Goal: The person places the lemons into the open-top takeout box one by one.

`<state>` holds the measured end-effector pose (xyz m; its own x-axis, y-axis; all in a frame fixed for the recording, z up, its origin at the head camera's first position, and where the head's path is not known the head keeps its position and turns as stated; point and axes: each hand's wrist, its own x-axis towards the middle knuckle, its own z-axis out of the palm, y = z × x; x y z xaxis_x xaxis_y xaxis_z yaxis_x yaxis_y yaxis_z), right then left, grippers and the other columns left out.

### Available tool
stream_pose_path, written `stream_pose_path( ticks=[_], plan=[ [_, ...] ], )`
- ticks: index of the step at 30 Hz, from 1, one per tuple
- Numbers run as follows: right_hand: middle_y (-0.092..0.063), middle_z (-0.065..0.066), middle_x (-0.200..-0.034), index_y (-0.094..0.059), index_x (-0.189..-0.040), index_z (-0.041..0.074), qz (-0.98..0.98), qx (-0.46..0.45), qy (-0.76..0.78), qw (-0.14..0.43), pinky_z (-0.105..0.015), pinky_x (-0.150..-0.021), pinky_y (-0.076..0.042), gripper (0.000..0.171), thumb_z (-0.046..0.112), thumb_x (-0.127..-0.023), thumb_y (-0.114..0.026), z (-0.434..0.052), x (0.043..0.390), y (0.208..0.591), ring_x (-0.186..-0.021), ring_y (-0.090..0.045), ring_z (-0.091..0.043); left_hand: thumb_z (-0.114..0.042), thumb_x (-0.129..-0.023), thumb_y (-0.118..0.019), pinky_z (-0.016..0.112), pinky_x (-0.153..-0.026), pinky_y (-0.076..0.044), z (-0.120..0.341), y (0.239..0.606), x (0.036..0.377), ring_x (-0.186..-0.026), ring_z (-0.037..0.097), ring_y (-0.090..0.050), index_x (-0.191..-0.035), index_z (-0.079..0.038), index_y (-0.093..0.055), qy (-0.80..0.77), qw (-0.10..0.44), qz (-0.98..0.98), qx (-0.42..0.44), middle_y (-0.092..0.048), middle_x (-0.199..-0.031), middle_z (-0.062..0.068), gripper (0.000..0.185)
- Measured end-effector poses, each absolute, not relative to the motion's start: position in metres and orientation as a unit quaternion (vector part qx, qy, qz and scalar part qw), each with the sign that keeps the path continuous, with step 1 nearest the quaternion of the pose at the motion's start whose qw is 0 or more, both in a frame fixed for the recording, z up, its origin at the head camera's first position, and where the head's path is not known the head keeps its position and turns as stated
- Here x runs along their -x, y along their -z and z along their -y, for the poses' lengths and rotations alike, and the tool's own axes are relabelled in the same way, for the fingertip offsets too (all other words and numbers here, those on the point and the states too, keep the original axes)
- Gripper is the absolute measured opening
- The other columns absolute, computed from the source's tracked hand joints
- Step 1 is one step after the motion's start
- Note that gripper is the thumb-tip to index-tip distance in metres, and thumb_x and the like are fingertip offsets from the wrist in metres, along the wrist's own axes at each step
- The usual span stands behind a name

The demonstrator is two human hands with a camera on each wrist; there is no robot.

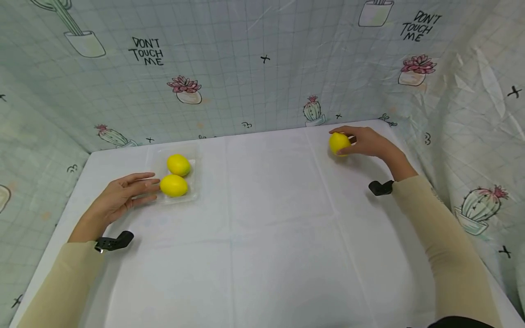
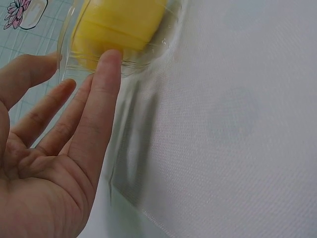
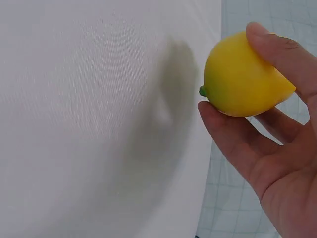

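At the far right of the table, my right hand [image 1: 366, 142] pinches a yellow lemon [image 1: 338, 143] between thumb and fingers. The right wrist view shows this lemon [image 3: 242, 79] with its small green stem nub, and its shadow on the cloth. On the left, a clear plastic tray [image 1: 193, 193] holds two more lemons, a rear lemon [image 1: 178, 164] and a front lemon [image 1: 174, 185]. My left hand [image 1: 125, 193] is at the tray's left side, fingers extended. In the left wrist view, its fingertips [image 2: 110, 57] are right at the rim of the clear tray [image 2: 173, 25].
A white cloth with fold creases covers the table [image 1: 266, 205]. Behind it and along both sides hangs a printed curtain [image 1: 229, 68] with cacti and lettering. The table's back edge runs close behind the tray and the right hand.
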<state>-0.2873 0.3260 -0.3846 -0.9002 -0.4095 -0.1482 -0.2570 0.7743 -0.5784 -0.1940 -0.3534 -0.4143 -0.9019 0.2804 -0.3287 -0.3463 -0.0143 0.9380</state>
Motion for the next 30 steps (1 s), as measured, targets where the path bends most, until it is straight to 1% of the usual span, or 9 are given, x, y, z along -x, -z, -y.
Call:
stream_pose_path(
  ticks=[4, 7, 12, 17, 22, 26, 30],
  plan=[
    [-0.05, -0.019, -0.148, -0.047, -0.151, 0.014, -0.93, 0.164, 0.307, 0.12, -0.061, -0.108, -0.046, 0.068, 0.03, -0.093, -0.078, -0.322, 0.286, 0.389, -0.128, -0.052, -0.042, -0.008, -0.103, -0.059, 0.035, -0.09, -0.061, 0.353, 0.413, 0.194, -0.111, 0.015, -0.071, -0.155, 0.004, -0.027, -0.711, 0.221, -0.667, 0.029, -0.072, -0.122, -0.007, 0.063],
    [-0.048, -0.019, -0.15, -0.047, -0.152, 0.015, -0.929, 0.161, 0.315, 0.106, -0.06, -0.107, -0.047, 0.07, 0.033, -0.092, -0.078, -0.319, 0.286, 0.391, -0.128, -0.053, -0.042, -0.008, -0.103, -0.06, 0.035, -0.09, -0.061, 0.353, 0.413, 0.194, -0.111, 0.014, -0.071, -0.155, 0.003, -0.027, -0.71, 0.221, -0.668, 0.033, -0.072, -0.122, -0.007, 0.062],
    [-0.046, -0.017, -0.153, -0.047, -0.153, 0.017, -0.926, 0.162, 0.332, 0.083, -0.059, -0.108, -0.047, 0.07, 0.03, -0.092, -0.079, -0.313, 0.285, 0.395, -0.126, -0.054, -0.042, -0.009, -0.103, -0.061, 0.035, -0.09, -0.061, 0.353, 0.413, 0.194, -0.109, 0.015, -0.071, -0.157, 0.005, -0.023, -0.708, 0.221, -0.669, 0.037, -0.072, -0.121, -0.007, 0.067],
    [-0.042, -0.016, -0.156, -0.043, -0.156, 0.023, -0.919, 0.169, 0.35, 0.07, -0.058, -0.107, -0.047, 0.072, 0.027, -0.093, -0.077, -0.305, 0.283, 0.397, -0.124, -0.056, -0.043, -0.009, -0.103, -0.061, 0.035, -0.09, -0.06, 0.353, 0.414, 0.194, -0.11, 0.015, -0.071, -0.156, 0.004, -0.024, -0.708, 0.221, -0.669, 0.038, -0.072, -0.122, -0.007, 0.066],
    [-0.042, -0.014, -0.157, -0.042, -0.156, 0.026, -0.92, 0.169, 0.349, 0.06, -0.057, -0.105, -0.05, 0.071, 0.031, -0.094, -0.076, -0.3, 0.28, 0.397, -0.122, -0.058, -0.043, -0.009, -0.104, -0.059, 0.035, -0.091, -0.06, 0.353, 0.416, 0.192, -0.112, 0.015, -0.07, -0.157, 0.004, -0.024, -0.705, 0.223, -0.672, 0.034, -0.071, -0.123, -0.007, 0.065],
    [-0.044, -0.014, -0.155, -0.044, -0.155, 0.026, -0.92, 0.168, 0.349, 0.05, -0.058, -0.104, -0.051, 0.071, 0.031, -0.093, -0.077, -0.3, 0.278, 0.395, -0.121, -0.059, -0.042, -0.009, -0.104, -0.059, 0.034, -0.091, -0.06, 0.354, 0.417, 0.192, -0.112, 0.015, -0.07, -0.156, 0.004, -0.024, -0.703, 0.221, -0.676, 0.03, -0.071, -0.123, -0.008, 0.065],
    [-0.049, -0.014, -0.151, -0.047, -0.152, 0.022, -0.92, 0.167, 0.352, 0.035, -0.058, -0.101, -0.052, 0.069, 0.029, -0.091, -0.079, -0.301, 0.276, 0.392, -0.12, -0.06, -0.042, -0.01, -0.104, -0.059, 0.034, -0.09, -0.061, 0.354, 0.416, 0.193, -0.111, 0.014, -0.07, -0.156, 0.005, -0.024, -0.704, 0.218, -0.675, 0.03, -0.071, -0.123, -0.007, 0.064]
  ],
)
